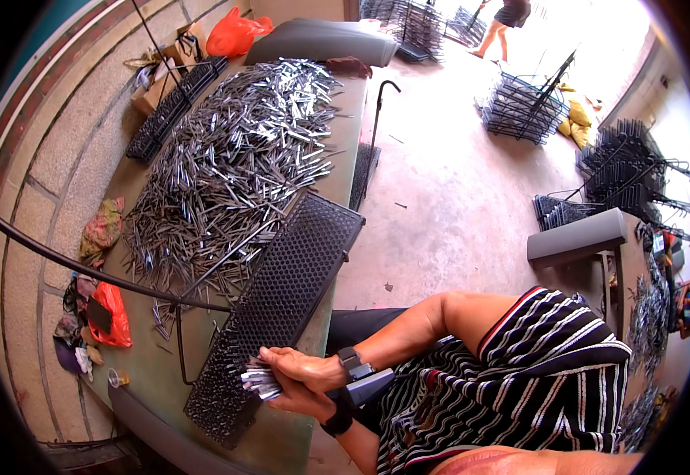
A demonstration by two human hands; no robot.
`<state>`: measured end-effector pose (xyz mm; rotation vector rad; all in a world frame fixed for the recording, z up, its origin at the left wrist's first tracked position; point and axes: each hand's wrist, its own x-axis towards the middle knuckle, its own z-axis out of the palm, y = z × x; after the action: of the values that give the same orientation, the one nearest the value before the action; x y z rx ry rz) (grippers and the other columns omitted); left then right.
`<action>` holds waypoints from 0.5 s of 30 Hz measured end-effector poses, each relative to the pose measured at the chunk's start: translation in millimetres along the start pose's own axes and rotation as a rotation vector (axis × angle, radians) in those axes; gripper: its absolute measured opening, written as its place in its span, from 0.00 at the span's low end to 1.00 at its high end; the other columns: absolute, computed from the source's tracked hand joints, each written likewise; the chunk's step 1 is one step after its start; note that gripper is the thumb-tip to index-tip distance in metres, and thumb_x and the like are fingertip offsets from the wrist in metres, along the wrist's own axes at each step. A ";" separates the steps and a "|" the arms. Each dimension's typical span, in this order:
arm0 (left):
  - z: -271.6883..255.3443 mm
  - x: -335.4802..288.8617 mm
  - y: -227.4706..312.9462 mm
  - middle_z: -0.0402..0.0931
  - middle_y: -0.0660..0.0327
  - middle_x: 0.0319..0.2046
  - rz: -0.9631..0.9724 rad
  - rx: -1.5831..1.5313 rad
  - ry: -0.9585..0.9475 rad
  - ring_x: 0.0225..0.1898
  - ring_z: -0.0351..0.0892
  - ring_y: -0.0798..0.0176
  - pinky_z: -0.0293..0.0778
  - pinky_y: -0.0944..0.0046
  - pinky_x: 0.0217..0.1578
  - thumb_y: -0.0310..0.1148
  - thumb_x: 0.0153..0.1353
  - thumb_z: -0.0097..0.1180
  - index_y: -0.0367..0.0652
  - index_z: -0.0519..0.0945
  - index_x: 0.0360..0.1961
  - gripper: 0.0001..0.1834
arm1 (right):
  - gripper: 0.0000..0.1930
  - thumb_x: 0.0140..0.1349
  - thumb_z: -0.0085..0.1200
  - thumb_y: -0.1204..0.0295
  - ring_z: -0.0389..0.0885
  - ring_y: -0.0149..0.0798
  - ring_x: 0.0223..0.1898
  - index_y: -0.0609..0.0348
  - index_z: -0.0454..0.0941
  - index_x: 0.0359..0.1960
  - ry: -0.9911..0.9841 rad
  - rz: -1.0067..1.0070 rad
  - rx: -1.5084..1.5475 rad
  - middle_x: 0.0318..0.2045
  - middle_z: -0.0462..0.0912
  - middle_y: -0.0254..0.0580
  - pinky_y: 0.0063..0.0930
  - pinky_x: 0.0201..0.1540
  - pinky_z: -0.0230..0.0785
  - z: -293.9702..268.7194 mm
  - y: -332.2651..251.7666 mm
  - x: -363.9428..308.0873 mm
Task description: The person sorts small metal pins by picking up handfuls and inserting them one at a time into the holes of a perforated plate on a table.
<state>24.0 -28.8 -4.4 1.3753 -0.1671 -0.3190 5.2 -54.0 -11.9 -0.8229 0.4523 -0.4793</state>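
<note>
Metal pins [259, 381], a small bundle, sit in both hands at the near end of the perforated black tray [297, 261]. Upper hand [301, 369] curls over the bundle, fingers closed on it; lower hand [301, 402] cups beneath, fingers also wrapped round it (which is the person's left and which the right I cannot tell, the forearms cross). Bundle's long axis runs roughly left-right, tips pointing left toward the tray's filled rows, touching or just above them. Tray's long axis runs diagonally, away and to the right. Big loose heap of pins [234, 158] lies farther up the green table [155, 372], well apart from the hands.
</note>
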 end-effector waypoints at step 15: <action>-112.4 24.5 -41.3 0.74 0.57 0.37 -0.042 0.038 -0.396 0.31 0.73 0.69 0.71 0.70 0.31 0.24 0.57 0.49 0.28 0.75 0.39 0.10 | 0.08 0.47 0.56 0.71 0.81 0.40 0.27 0.61 0.81 0.28 -0.176 -0.258 -0.938 0.24 0.81 0.46 0.30 0.31 0.72 -19.3 -27.8 15.5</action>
<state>75.7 61.8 -68.1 1.3425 -0.4738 -0.6244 0.6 -90.2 -4.9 -1.8292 0.4019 -0.4174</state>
